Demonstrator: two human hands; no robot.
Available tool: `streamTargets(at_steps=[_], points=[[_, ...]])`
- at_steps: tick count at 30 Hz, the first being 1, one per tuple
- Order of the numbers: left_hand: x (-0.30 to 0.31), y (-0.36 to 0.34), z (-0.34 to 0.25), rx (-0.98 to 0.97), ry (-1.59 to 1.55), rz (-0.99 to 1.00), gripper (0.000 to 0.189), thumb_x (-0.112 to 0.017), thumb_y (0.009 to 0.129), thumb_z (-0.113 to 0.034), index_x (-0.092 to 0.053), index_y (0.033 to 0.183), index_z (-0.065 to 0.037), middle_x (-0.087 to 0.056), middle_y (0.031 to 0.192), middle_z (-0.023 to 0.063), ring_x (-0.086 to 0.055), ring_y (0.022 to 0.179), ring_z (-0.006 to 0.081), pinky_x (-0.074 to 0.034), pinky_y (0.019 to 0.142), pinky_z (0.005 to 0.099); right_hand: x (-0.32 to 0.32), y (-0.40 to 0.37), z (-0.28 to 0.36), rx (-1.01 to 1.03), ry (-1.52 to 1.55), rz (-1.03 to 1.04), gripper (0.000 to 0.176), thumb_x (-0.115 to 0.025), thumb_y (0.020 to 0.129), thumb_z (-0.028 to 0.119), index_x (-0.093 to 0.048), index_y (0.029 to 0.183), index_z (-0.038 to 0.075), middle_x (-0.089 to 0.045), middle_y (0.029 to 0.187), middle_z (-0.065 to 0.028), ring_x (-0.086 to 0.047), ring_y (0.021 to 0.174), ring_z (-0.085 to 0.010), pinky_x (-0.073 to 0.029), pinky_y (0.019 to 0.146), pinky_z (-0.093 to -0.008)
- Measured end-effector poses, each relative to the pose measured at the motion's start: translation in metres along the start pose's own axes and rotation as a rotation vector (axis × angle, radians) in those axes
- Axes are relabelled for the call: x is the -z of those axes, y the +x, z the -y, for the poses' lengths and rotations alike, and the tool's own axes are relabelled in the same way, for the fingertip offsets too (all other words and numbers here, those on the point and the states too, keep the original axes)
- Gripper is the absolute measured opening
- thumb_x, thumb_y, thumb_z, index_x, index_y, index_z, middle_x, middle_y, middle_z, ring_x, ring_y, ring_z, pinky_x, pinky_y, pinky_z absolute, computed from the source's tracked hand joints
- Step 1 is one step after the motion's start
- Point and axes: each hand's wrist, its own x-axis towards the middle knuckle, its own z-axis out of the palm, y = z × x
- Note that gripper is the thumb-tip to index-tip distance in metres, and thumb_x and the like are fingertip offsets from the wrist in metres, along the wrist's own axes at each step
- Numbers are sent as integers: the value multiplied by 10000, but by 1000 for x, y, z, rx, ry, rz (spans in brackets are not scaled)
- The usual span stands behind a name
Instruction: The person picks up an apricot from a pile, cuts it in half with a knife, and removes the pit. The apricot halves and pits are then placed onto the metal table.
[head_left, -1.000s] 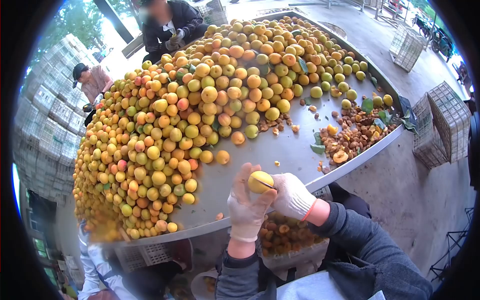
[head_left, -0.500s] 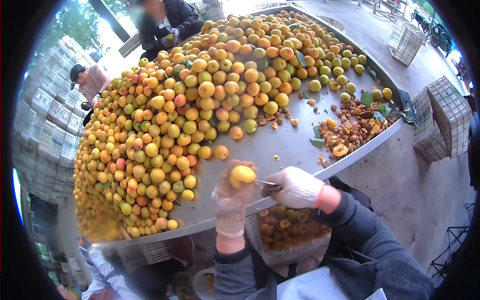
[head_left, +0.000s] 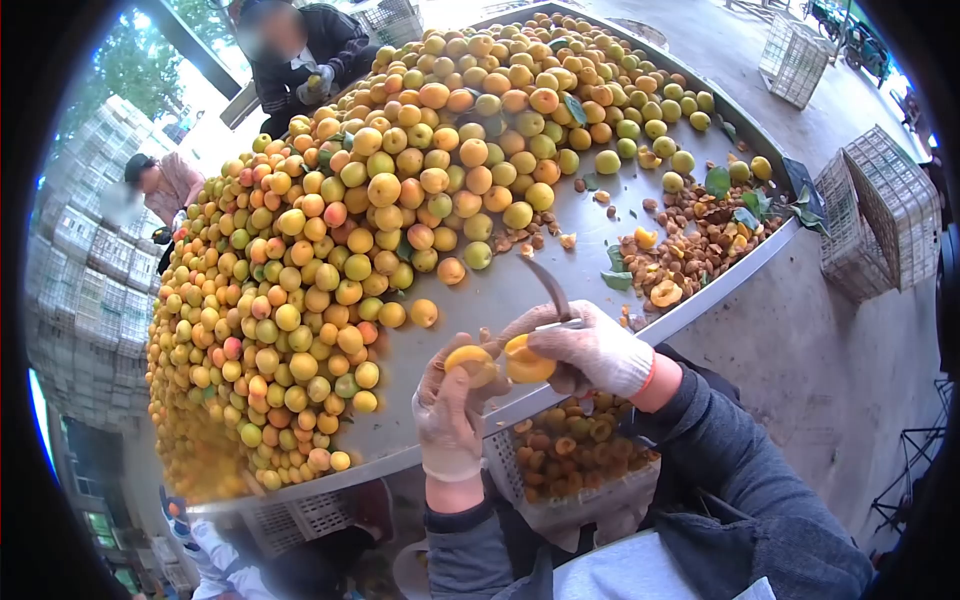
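Note:
My gloved left hand is closed around one apricot half, its cut side partly showing. Right beside it, my gloved right hand grips a knife with a curved blade pointing up and to the left. The same hand pinches the other apricot half. Both hands are over the near edge of the metal table. Below them stands a crate holding cut apricots.
A large heap of whole apricots covers the table's left and back. Pits and scraps lie near the right edge. Two people are across the heap, another at lower left. White crates stand at right.
The whole apricot in my left hand is now in two halves, one in each hand. The knife blade has swung from pointing at the fruit to pointing up. The view has shifted slightly.

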Motion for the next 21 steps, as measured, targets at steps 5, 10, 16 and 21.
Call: streamTargets(at_steps=[5, 10, 16, 21], points=[[2, 3, 2, 19, -217, -10, 490, -571, 939, -388, -514, 1237, -3, -641, 878, 146, -630, 696, 178, -513, 592, 251, 24, 10, -34, 439, -740, 134, 263, -650, 839, 176, -668, 1069, 49, -641, 694, -32, -547, 472, -97, -425, 443, -216], [-5, 1, 11, 139, 62, -61, 503, -467, 975, -460, -571, 1162, -5, -575, 733, 58, -549, 552, 118, -434, 450, 219, -4, -1, 0, 288, 331, -348, 192, -576, 832, 9, -625, 1014, 45, -440, 562, 7, -373, 422, -71, -263, 373, -218], [-20, -5, 25, 96, 302, -22, 454, -489, 966, -460, -618, 1033, -30, -533, 696, -2, -515, 533, 73, -385, 424, 186, -34, -2, 5, 599, 526, -449, 183, -517, 864, -10, -584, 1033, 11, -429, 568, 7, -361, 412, -74, -280, 377, -230], [-24, -9, 30, 23, 407, 24, 376, -511, 966, -394, -619, 1000, -35, -545, 692, -1, -540, 559, 94, -431, 484, 222, -36, 3, -4, 785, 180, -460, 184, -513, 863, -63, -609, 1013, -11, -540, 640, -26, -444, 445, -73, -331, 407, -215]])
